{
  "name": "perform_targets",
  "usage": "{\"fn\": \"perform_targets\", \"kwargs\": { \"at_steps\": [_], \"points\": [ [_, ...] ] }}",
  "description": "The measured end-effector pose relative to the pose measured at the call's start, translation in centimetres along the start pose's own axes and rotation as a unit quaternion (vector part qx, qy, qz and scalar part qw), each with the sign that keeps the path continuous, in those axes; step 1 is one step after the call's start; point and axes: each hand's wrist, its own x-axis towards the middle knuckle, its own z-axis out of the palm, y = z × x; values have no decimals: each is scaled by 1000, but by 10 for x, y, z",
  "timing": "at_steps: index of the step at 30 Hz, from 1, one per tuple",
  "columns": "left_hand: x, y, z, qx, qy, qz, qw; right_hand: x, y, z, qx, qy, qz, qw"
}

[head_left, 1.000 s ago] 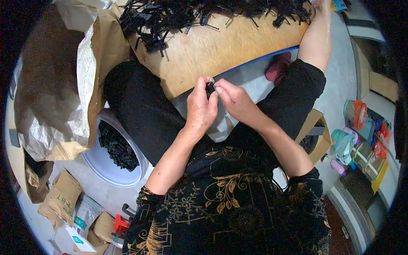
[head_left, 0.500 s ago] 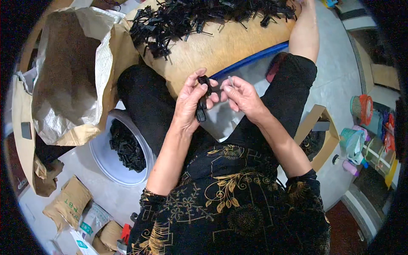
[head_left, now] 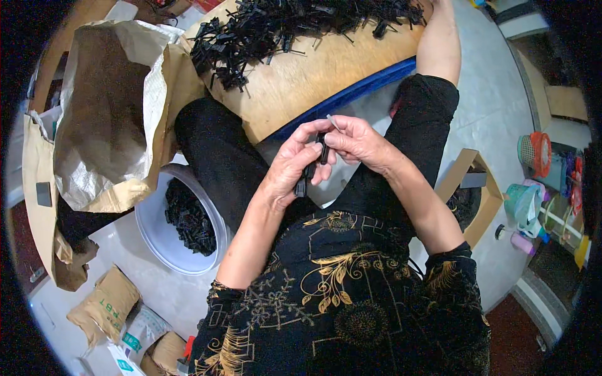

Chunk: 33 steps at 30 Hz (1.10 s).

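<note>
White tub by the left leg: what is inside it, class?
A heap of small black parts lies in the white tub, with bare white wall showing beside it. Whatever lies under the heap is covered.

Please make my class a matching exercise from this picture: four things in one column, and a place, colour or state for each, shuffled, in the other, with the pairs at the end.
Things:
1. Left hand
2. Tub
3. Right hand
4. Cardboard box

Descriptions:
A. Brown, toward the right of the view
B. Pinches a slim pale object
C. White, with black parts inside
D. Grasps black pieces

Pairs: 1-D, 2-C, 3-B, 4-A
</note>
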Motion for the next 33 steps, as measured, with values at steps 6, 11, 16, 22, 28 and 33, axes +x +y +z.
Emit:
{"fn": "perform_targets", "kwargs": {
  "at_steps": [6, 11, 16, 22, 28, 33],
  "points": [
    [5, -4, -3, 221, 49, 49, 973, 8, 8, -2, -86, 68, -57, 992],
    [8, -12, -7, 327, 97, 123, 932, 16, 15, 4, -132, 95, -85, 983],
    [7, -5, -9, 287, 179, 87, 937, 13, 11, 26, -4, 143, 2, 990],
    [13, -4, -13, 275, 210, 78, 935, 20, 13, 35, 23, 136, 48, 989],
    [17, -5, -15, 292, 222, 103, 925, 28, 11, 35, 10, 146, 67, 987],
    [20, -11, -21, 397, 239, 182, 867, 36, 12, 34, -42, 157, 63, 985]
  ]
}}
